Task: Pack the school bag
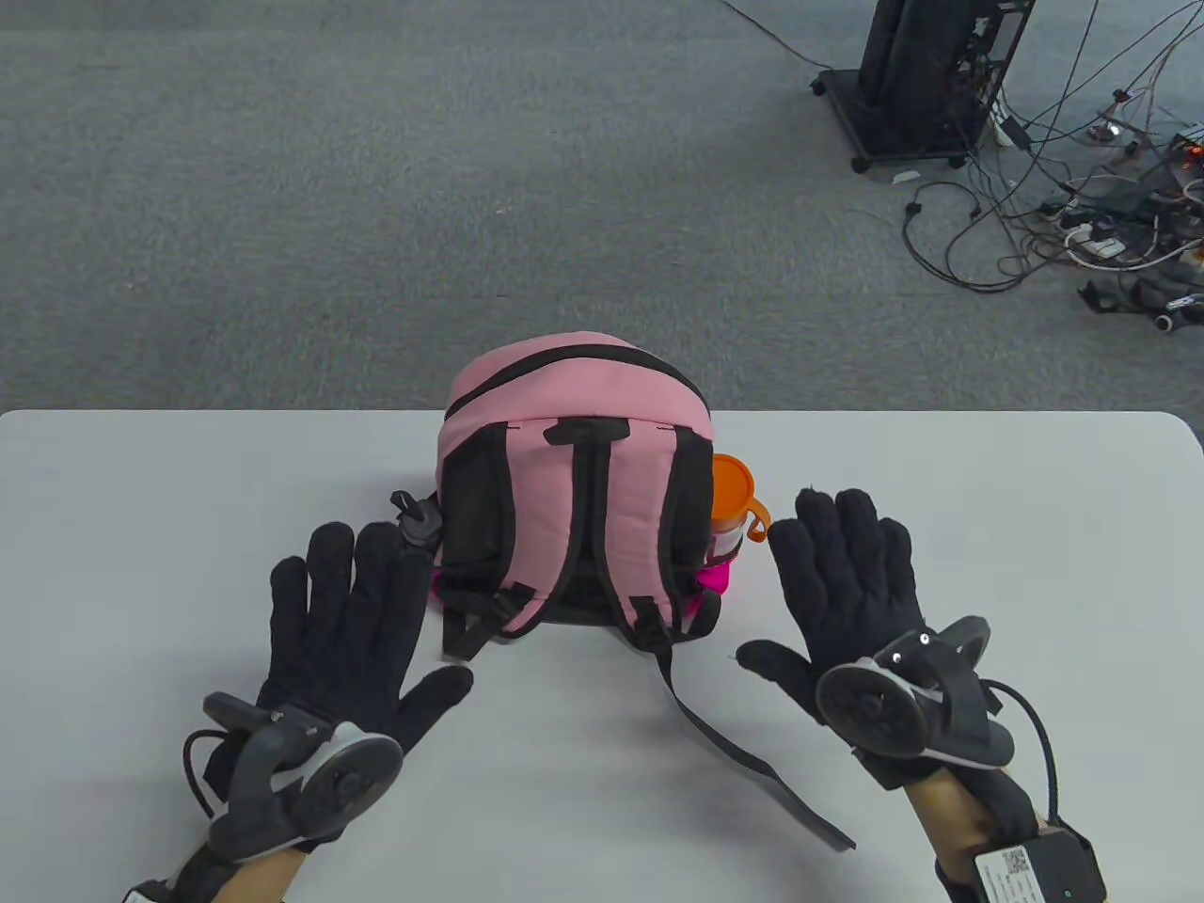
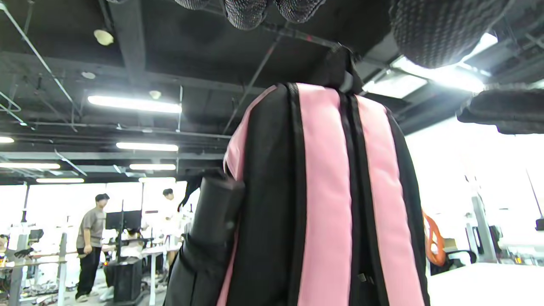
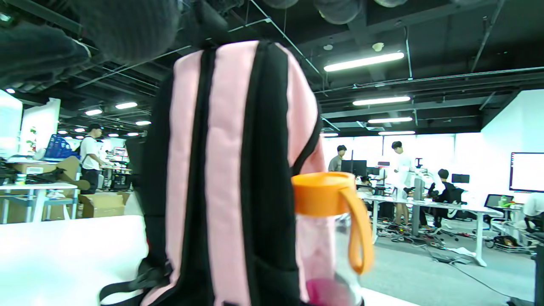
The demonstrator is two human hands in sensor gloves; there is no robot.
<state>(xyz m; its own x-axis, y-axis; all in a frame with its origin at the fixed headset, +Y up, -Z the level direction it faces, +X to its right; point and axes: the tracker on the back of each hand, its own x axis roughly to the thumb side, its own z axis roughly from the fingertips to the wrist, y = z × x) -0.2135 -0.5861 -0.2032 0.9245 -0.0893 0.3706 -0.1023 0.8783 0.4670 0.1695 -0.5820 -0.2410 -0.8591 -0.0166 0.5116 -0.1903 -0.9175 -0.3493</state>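
Fingers straight and spread, the left hand (image 1: 343,625) and right hand (image 1: 851,588) lie flat on the white table (image 1: 1035,527), holding nothing, either side of the pink backpack (image 1: 574,489) standing at frame centre, straps toward the camera. Zipped, with an orange-lidded bottle (image 1: 732,513) in its right side pocket, the bag appears packed. Its far side sits near the table's back edge; open tabletop lies left, right and toward the bottom of the frame.

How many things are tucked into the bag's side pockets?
2: an orange-lidded bottle in the pink bag's right pocket, and a dark object in its left. Whatever is inside the bag is hidden.
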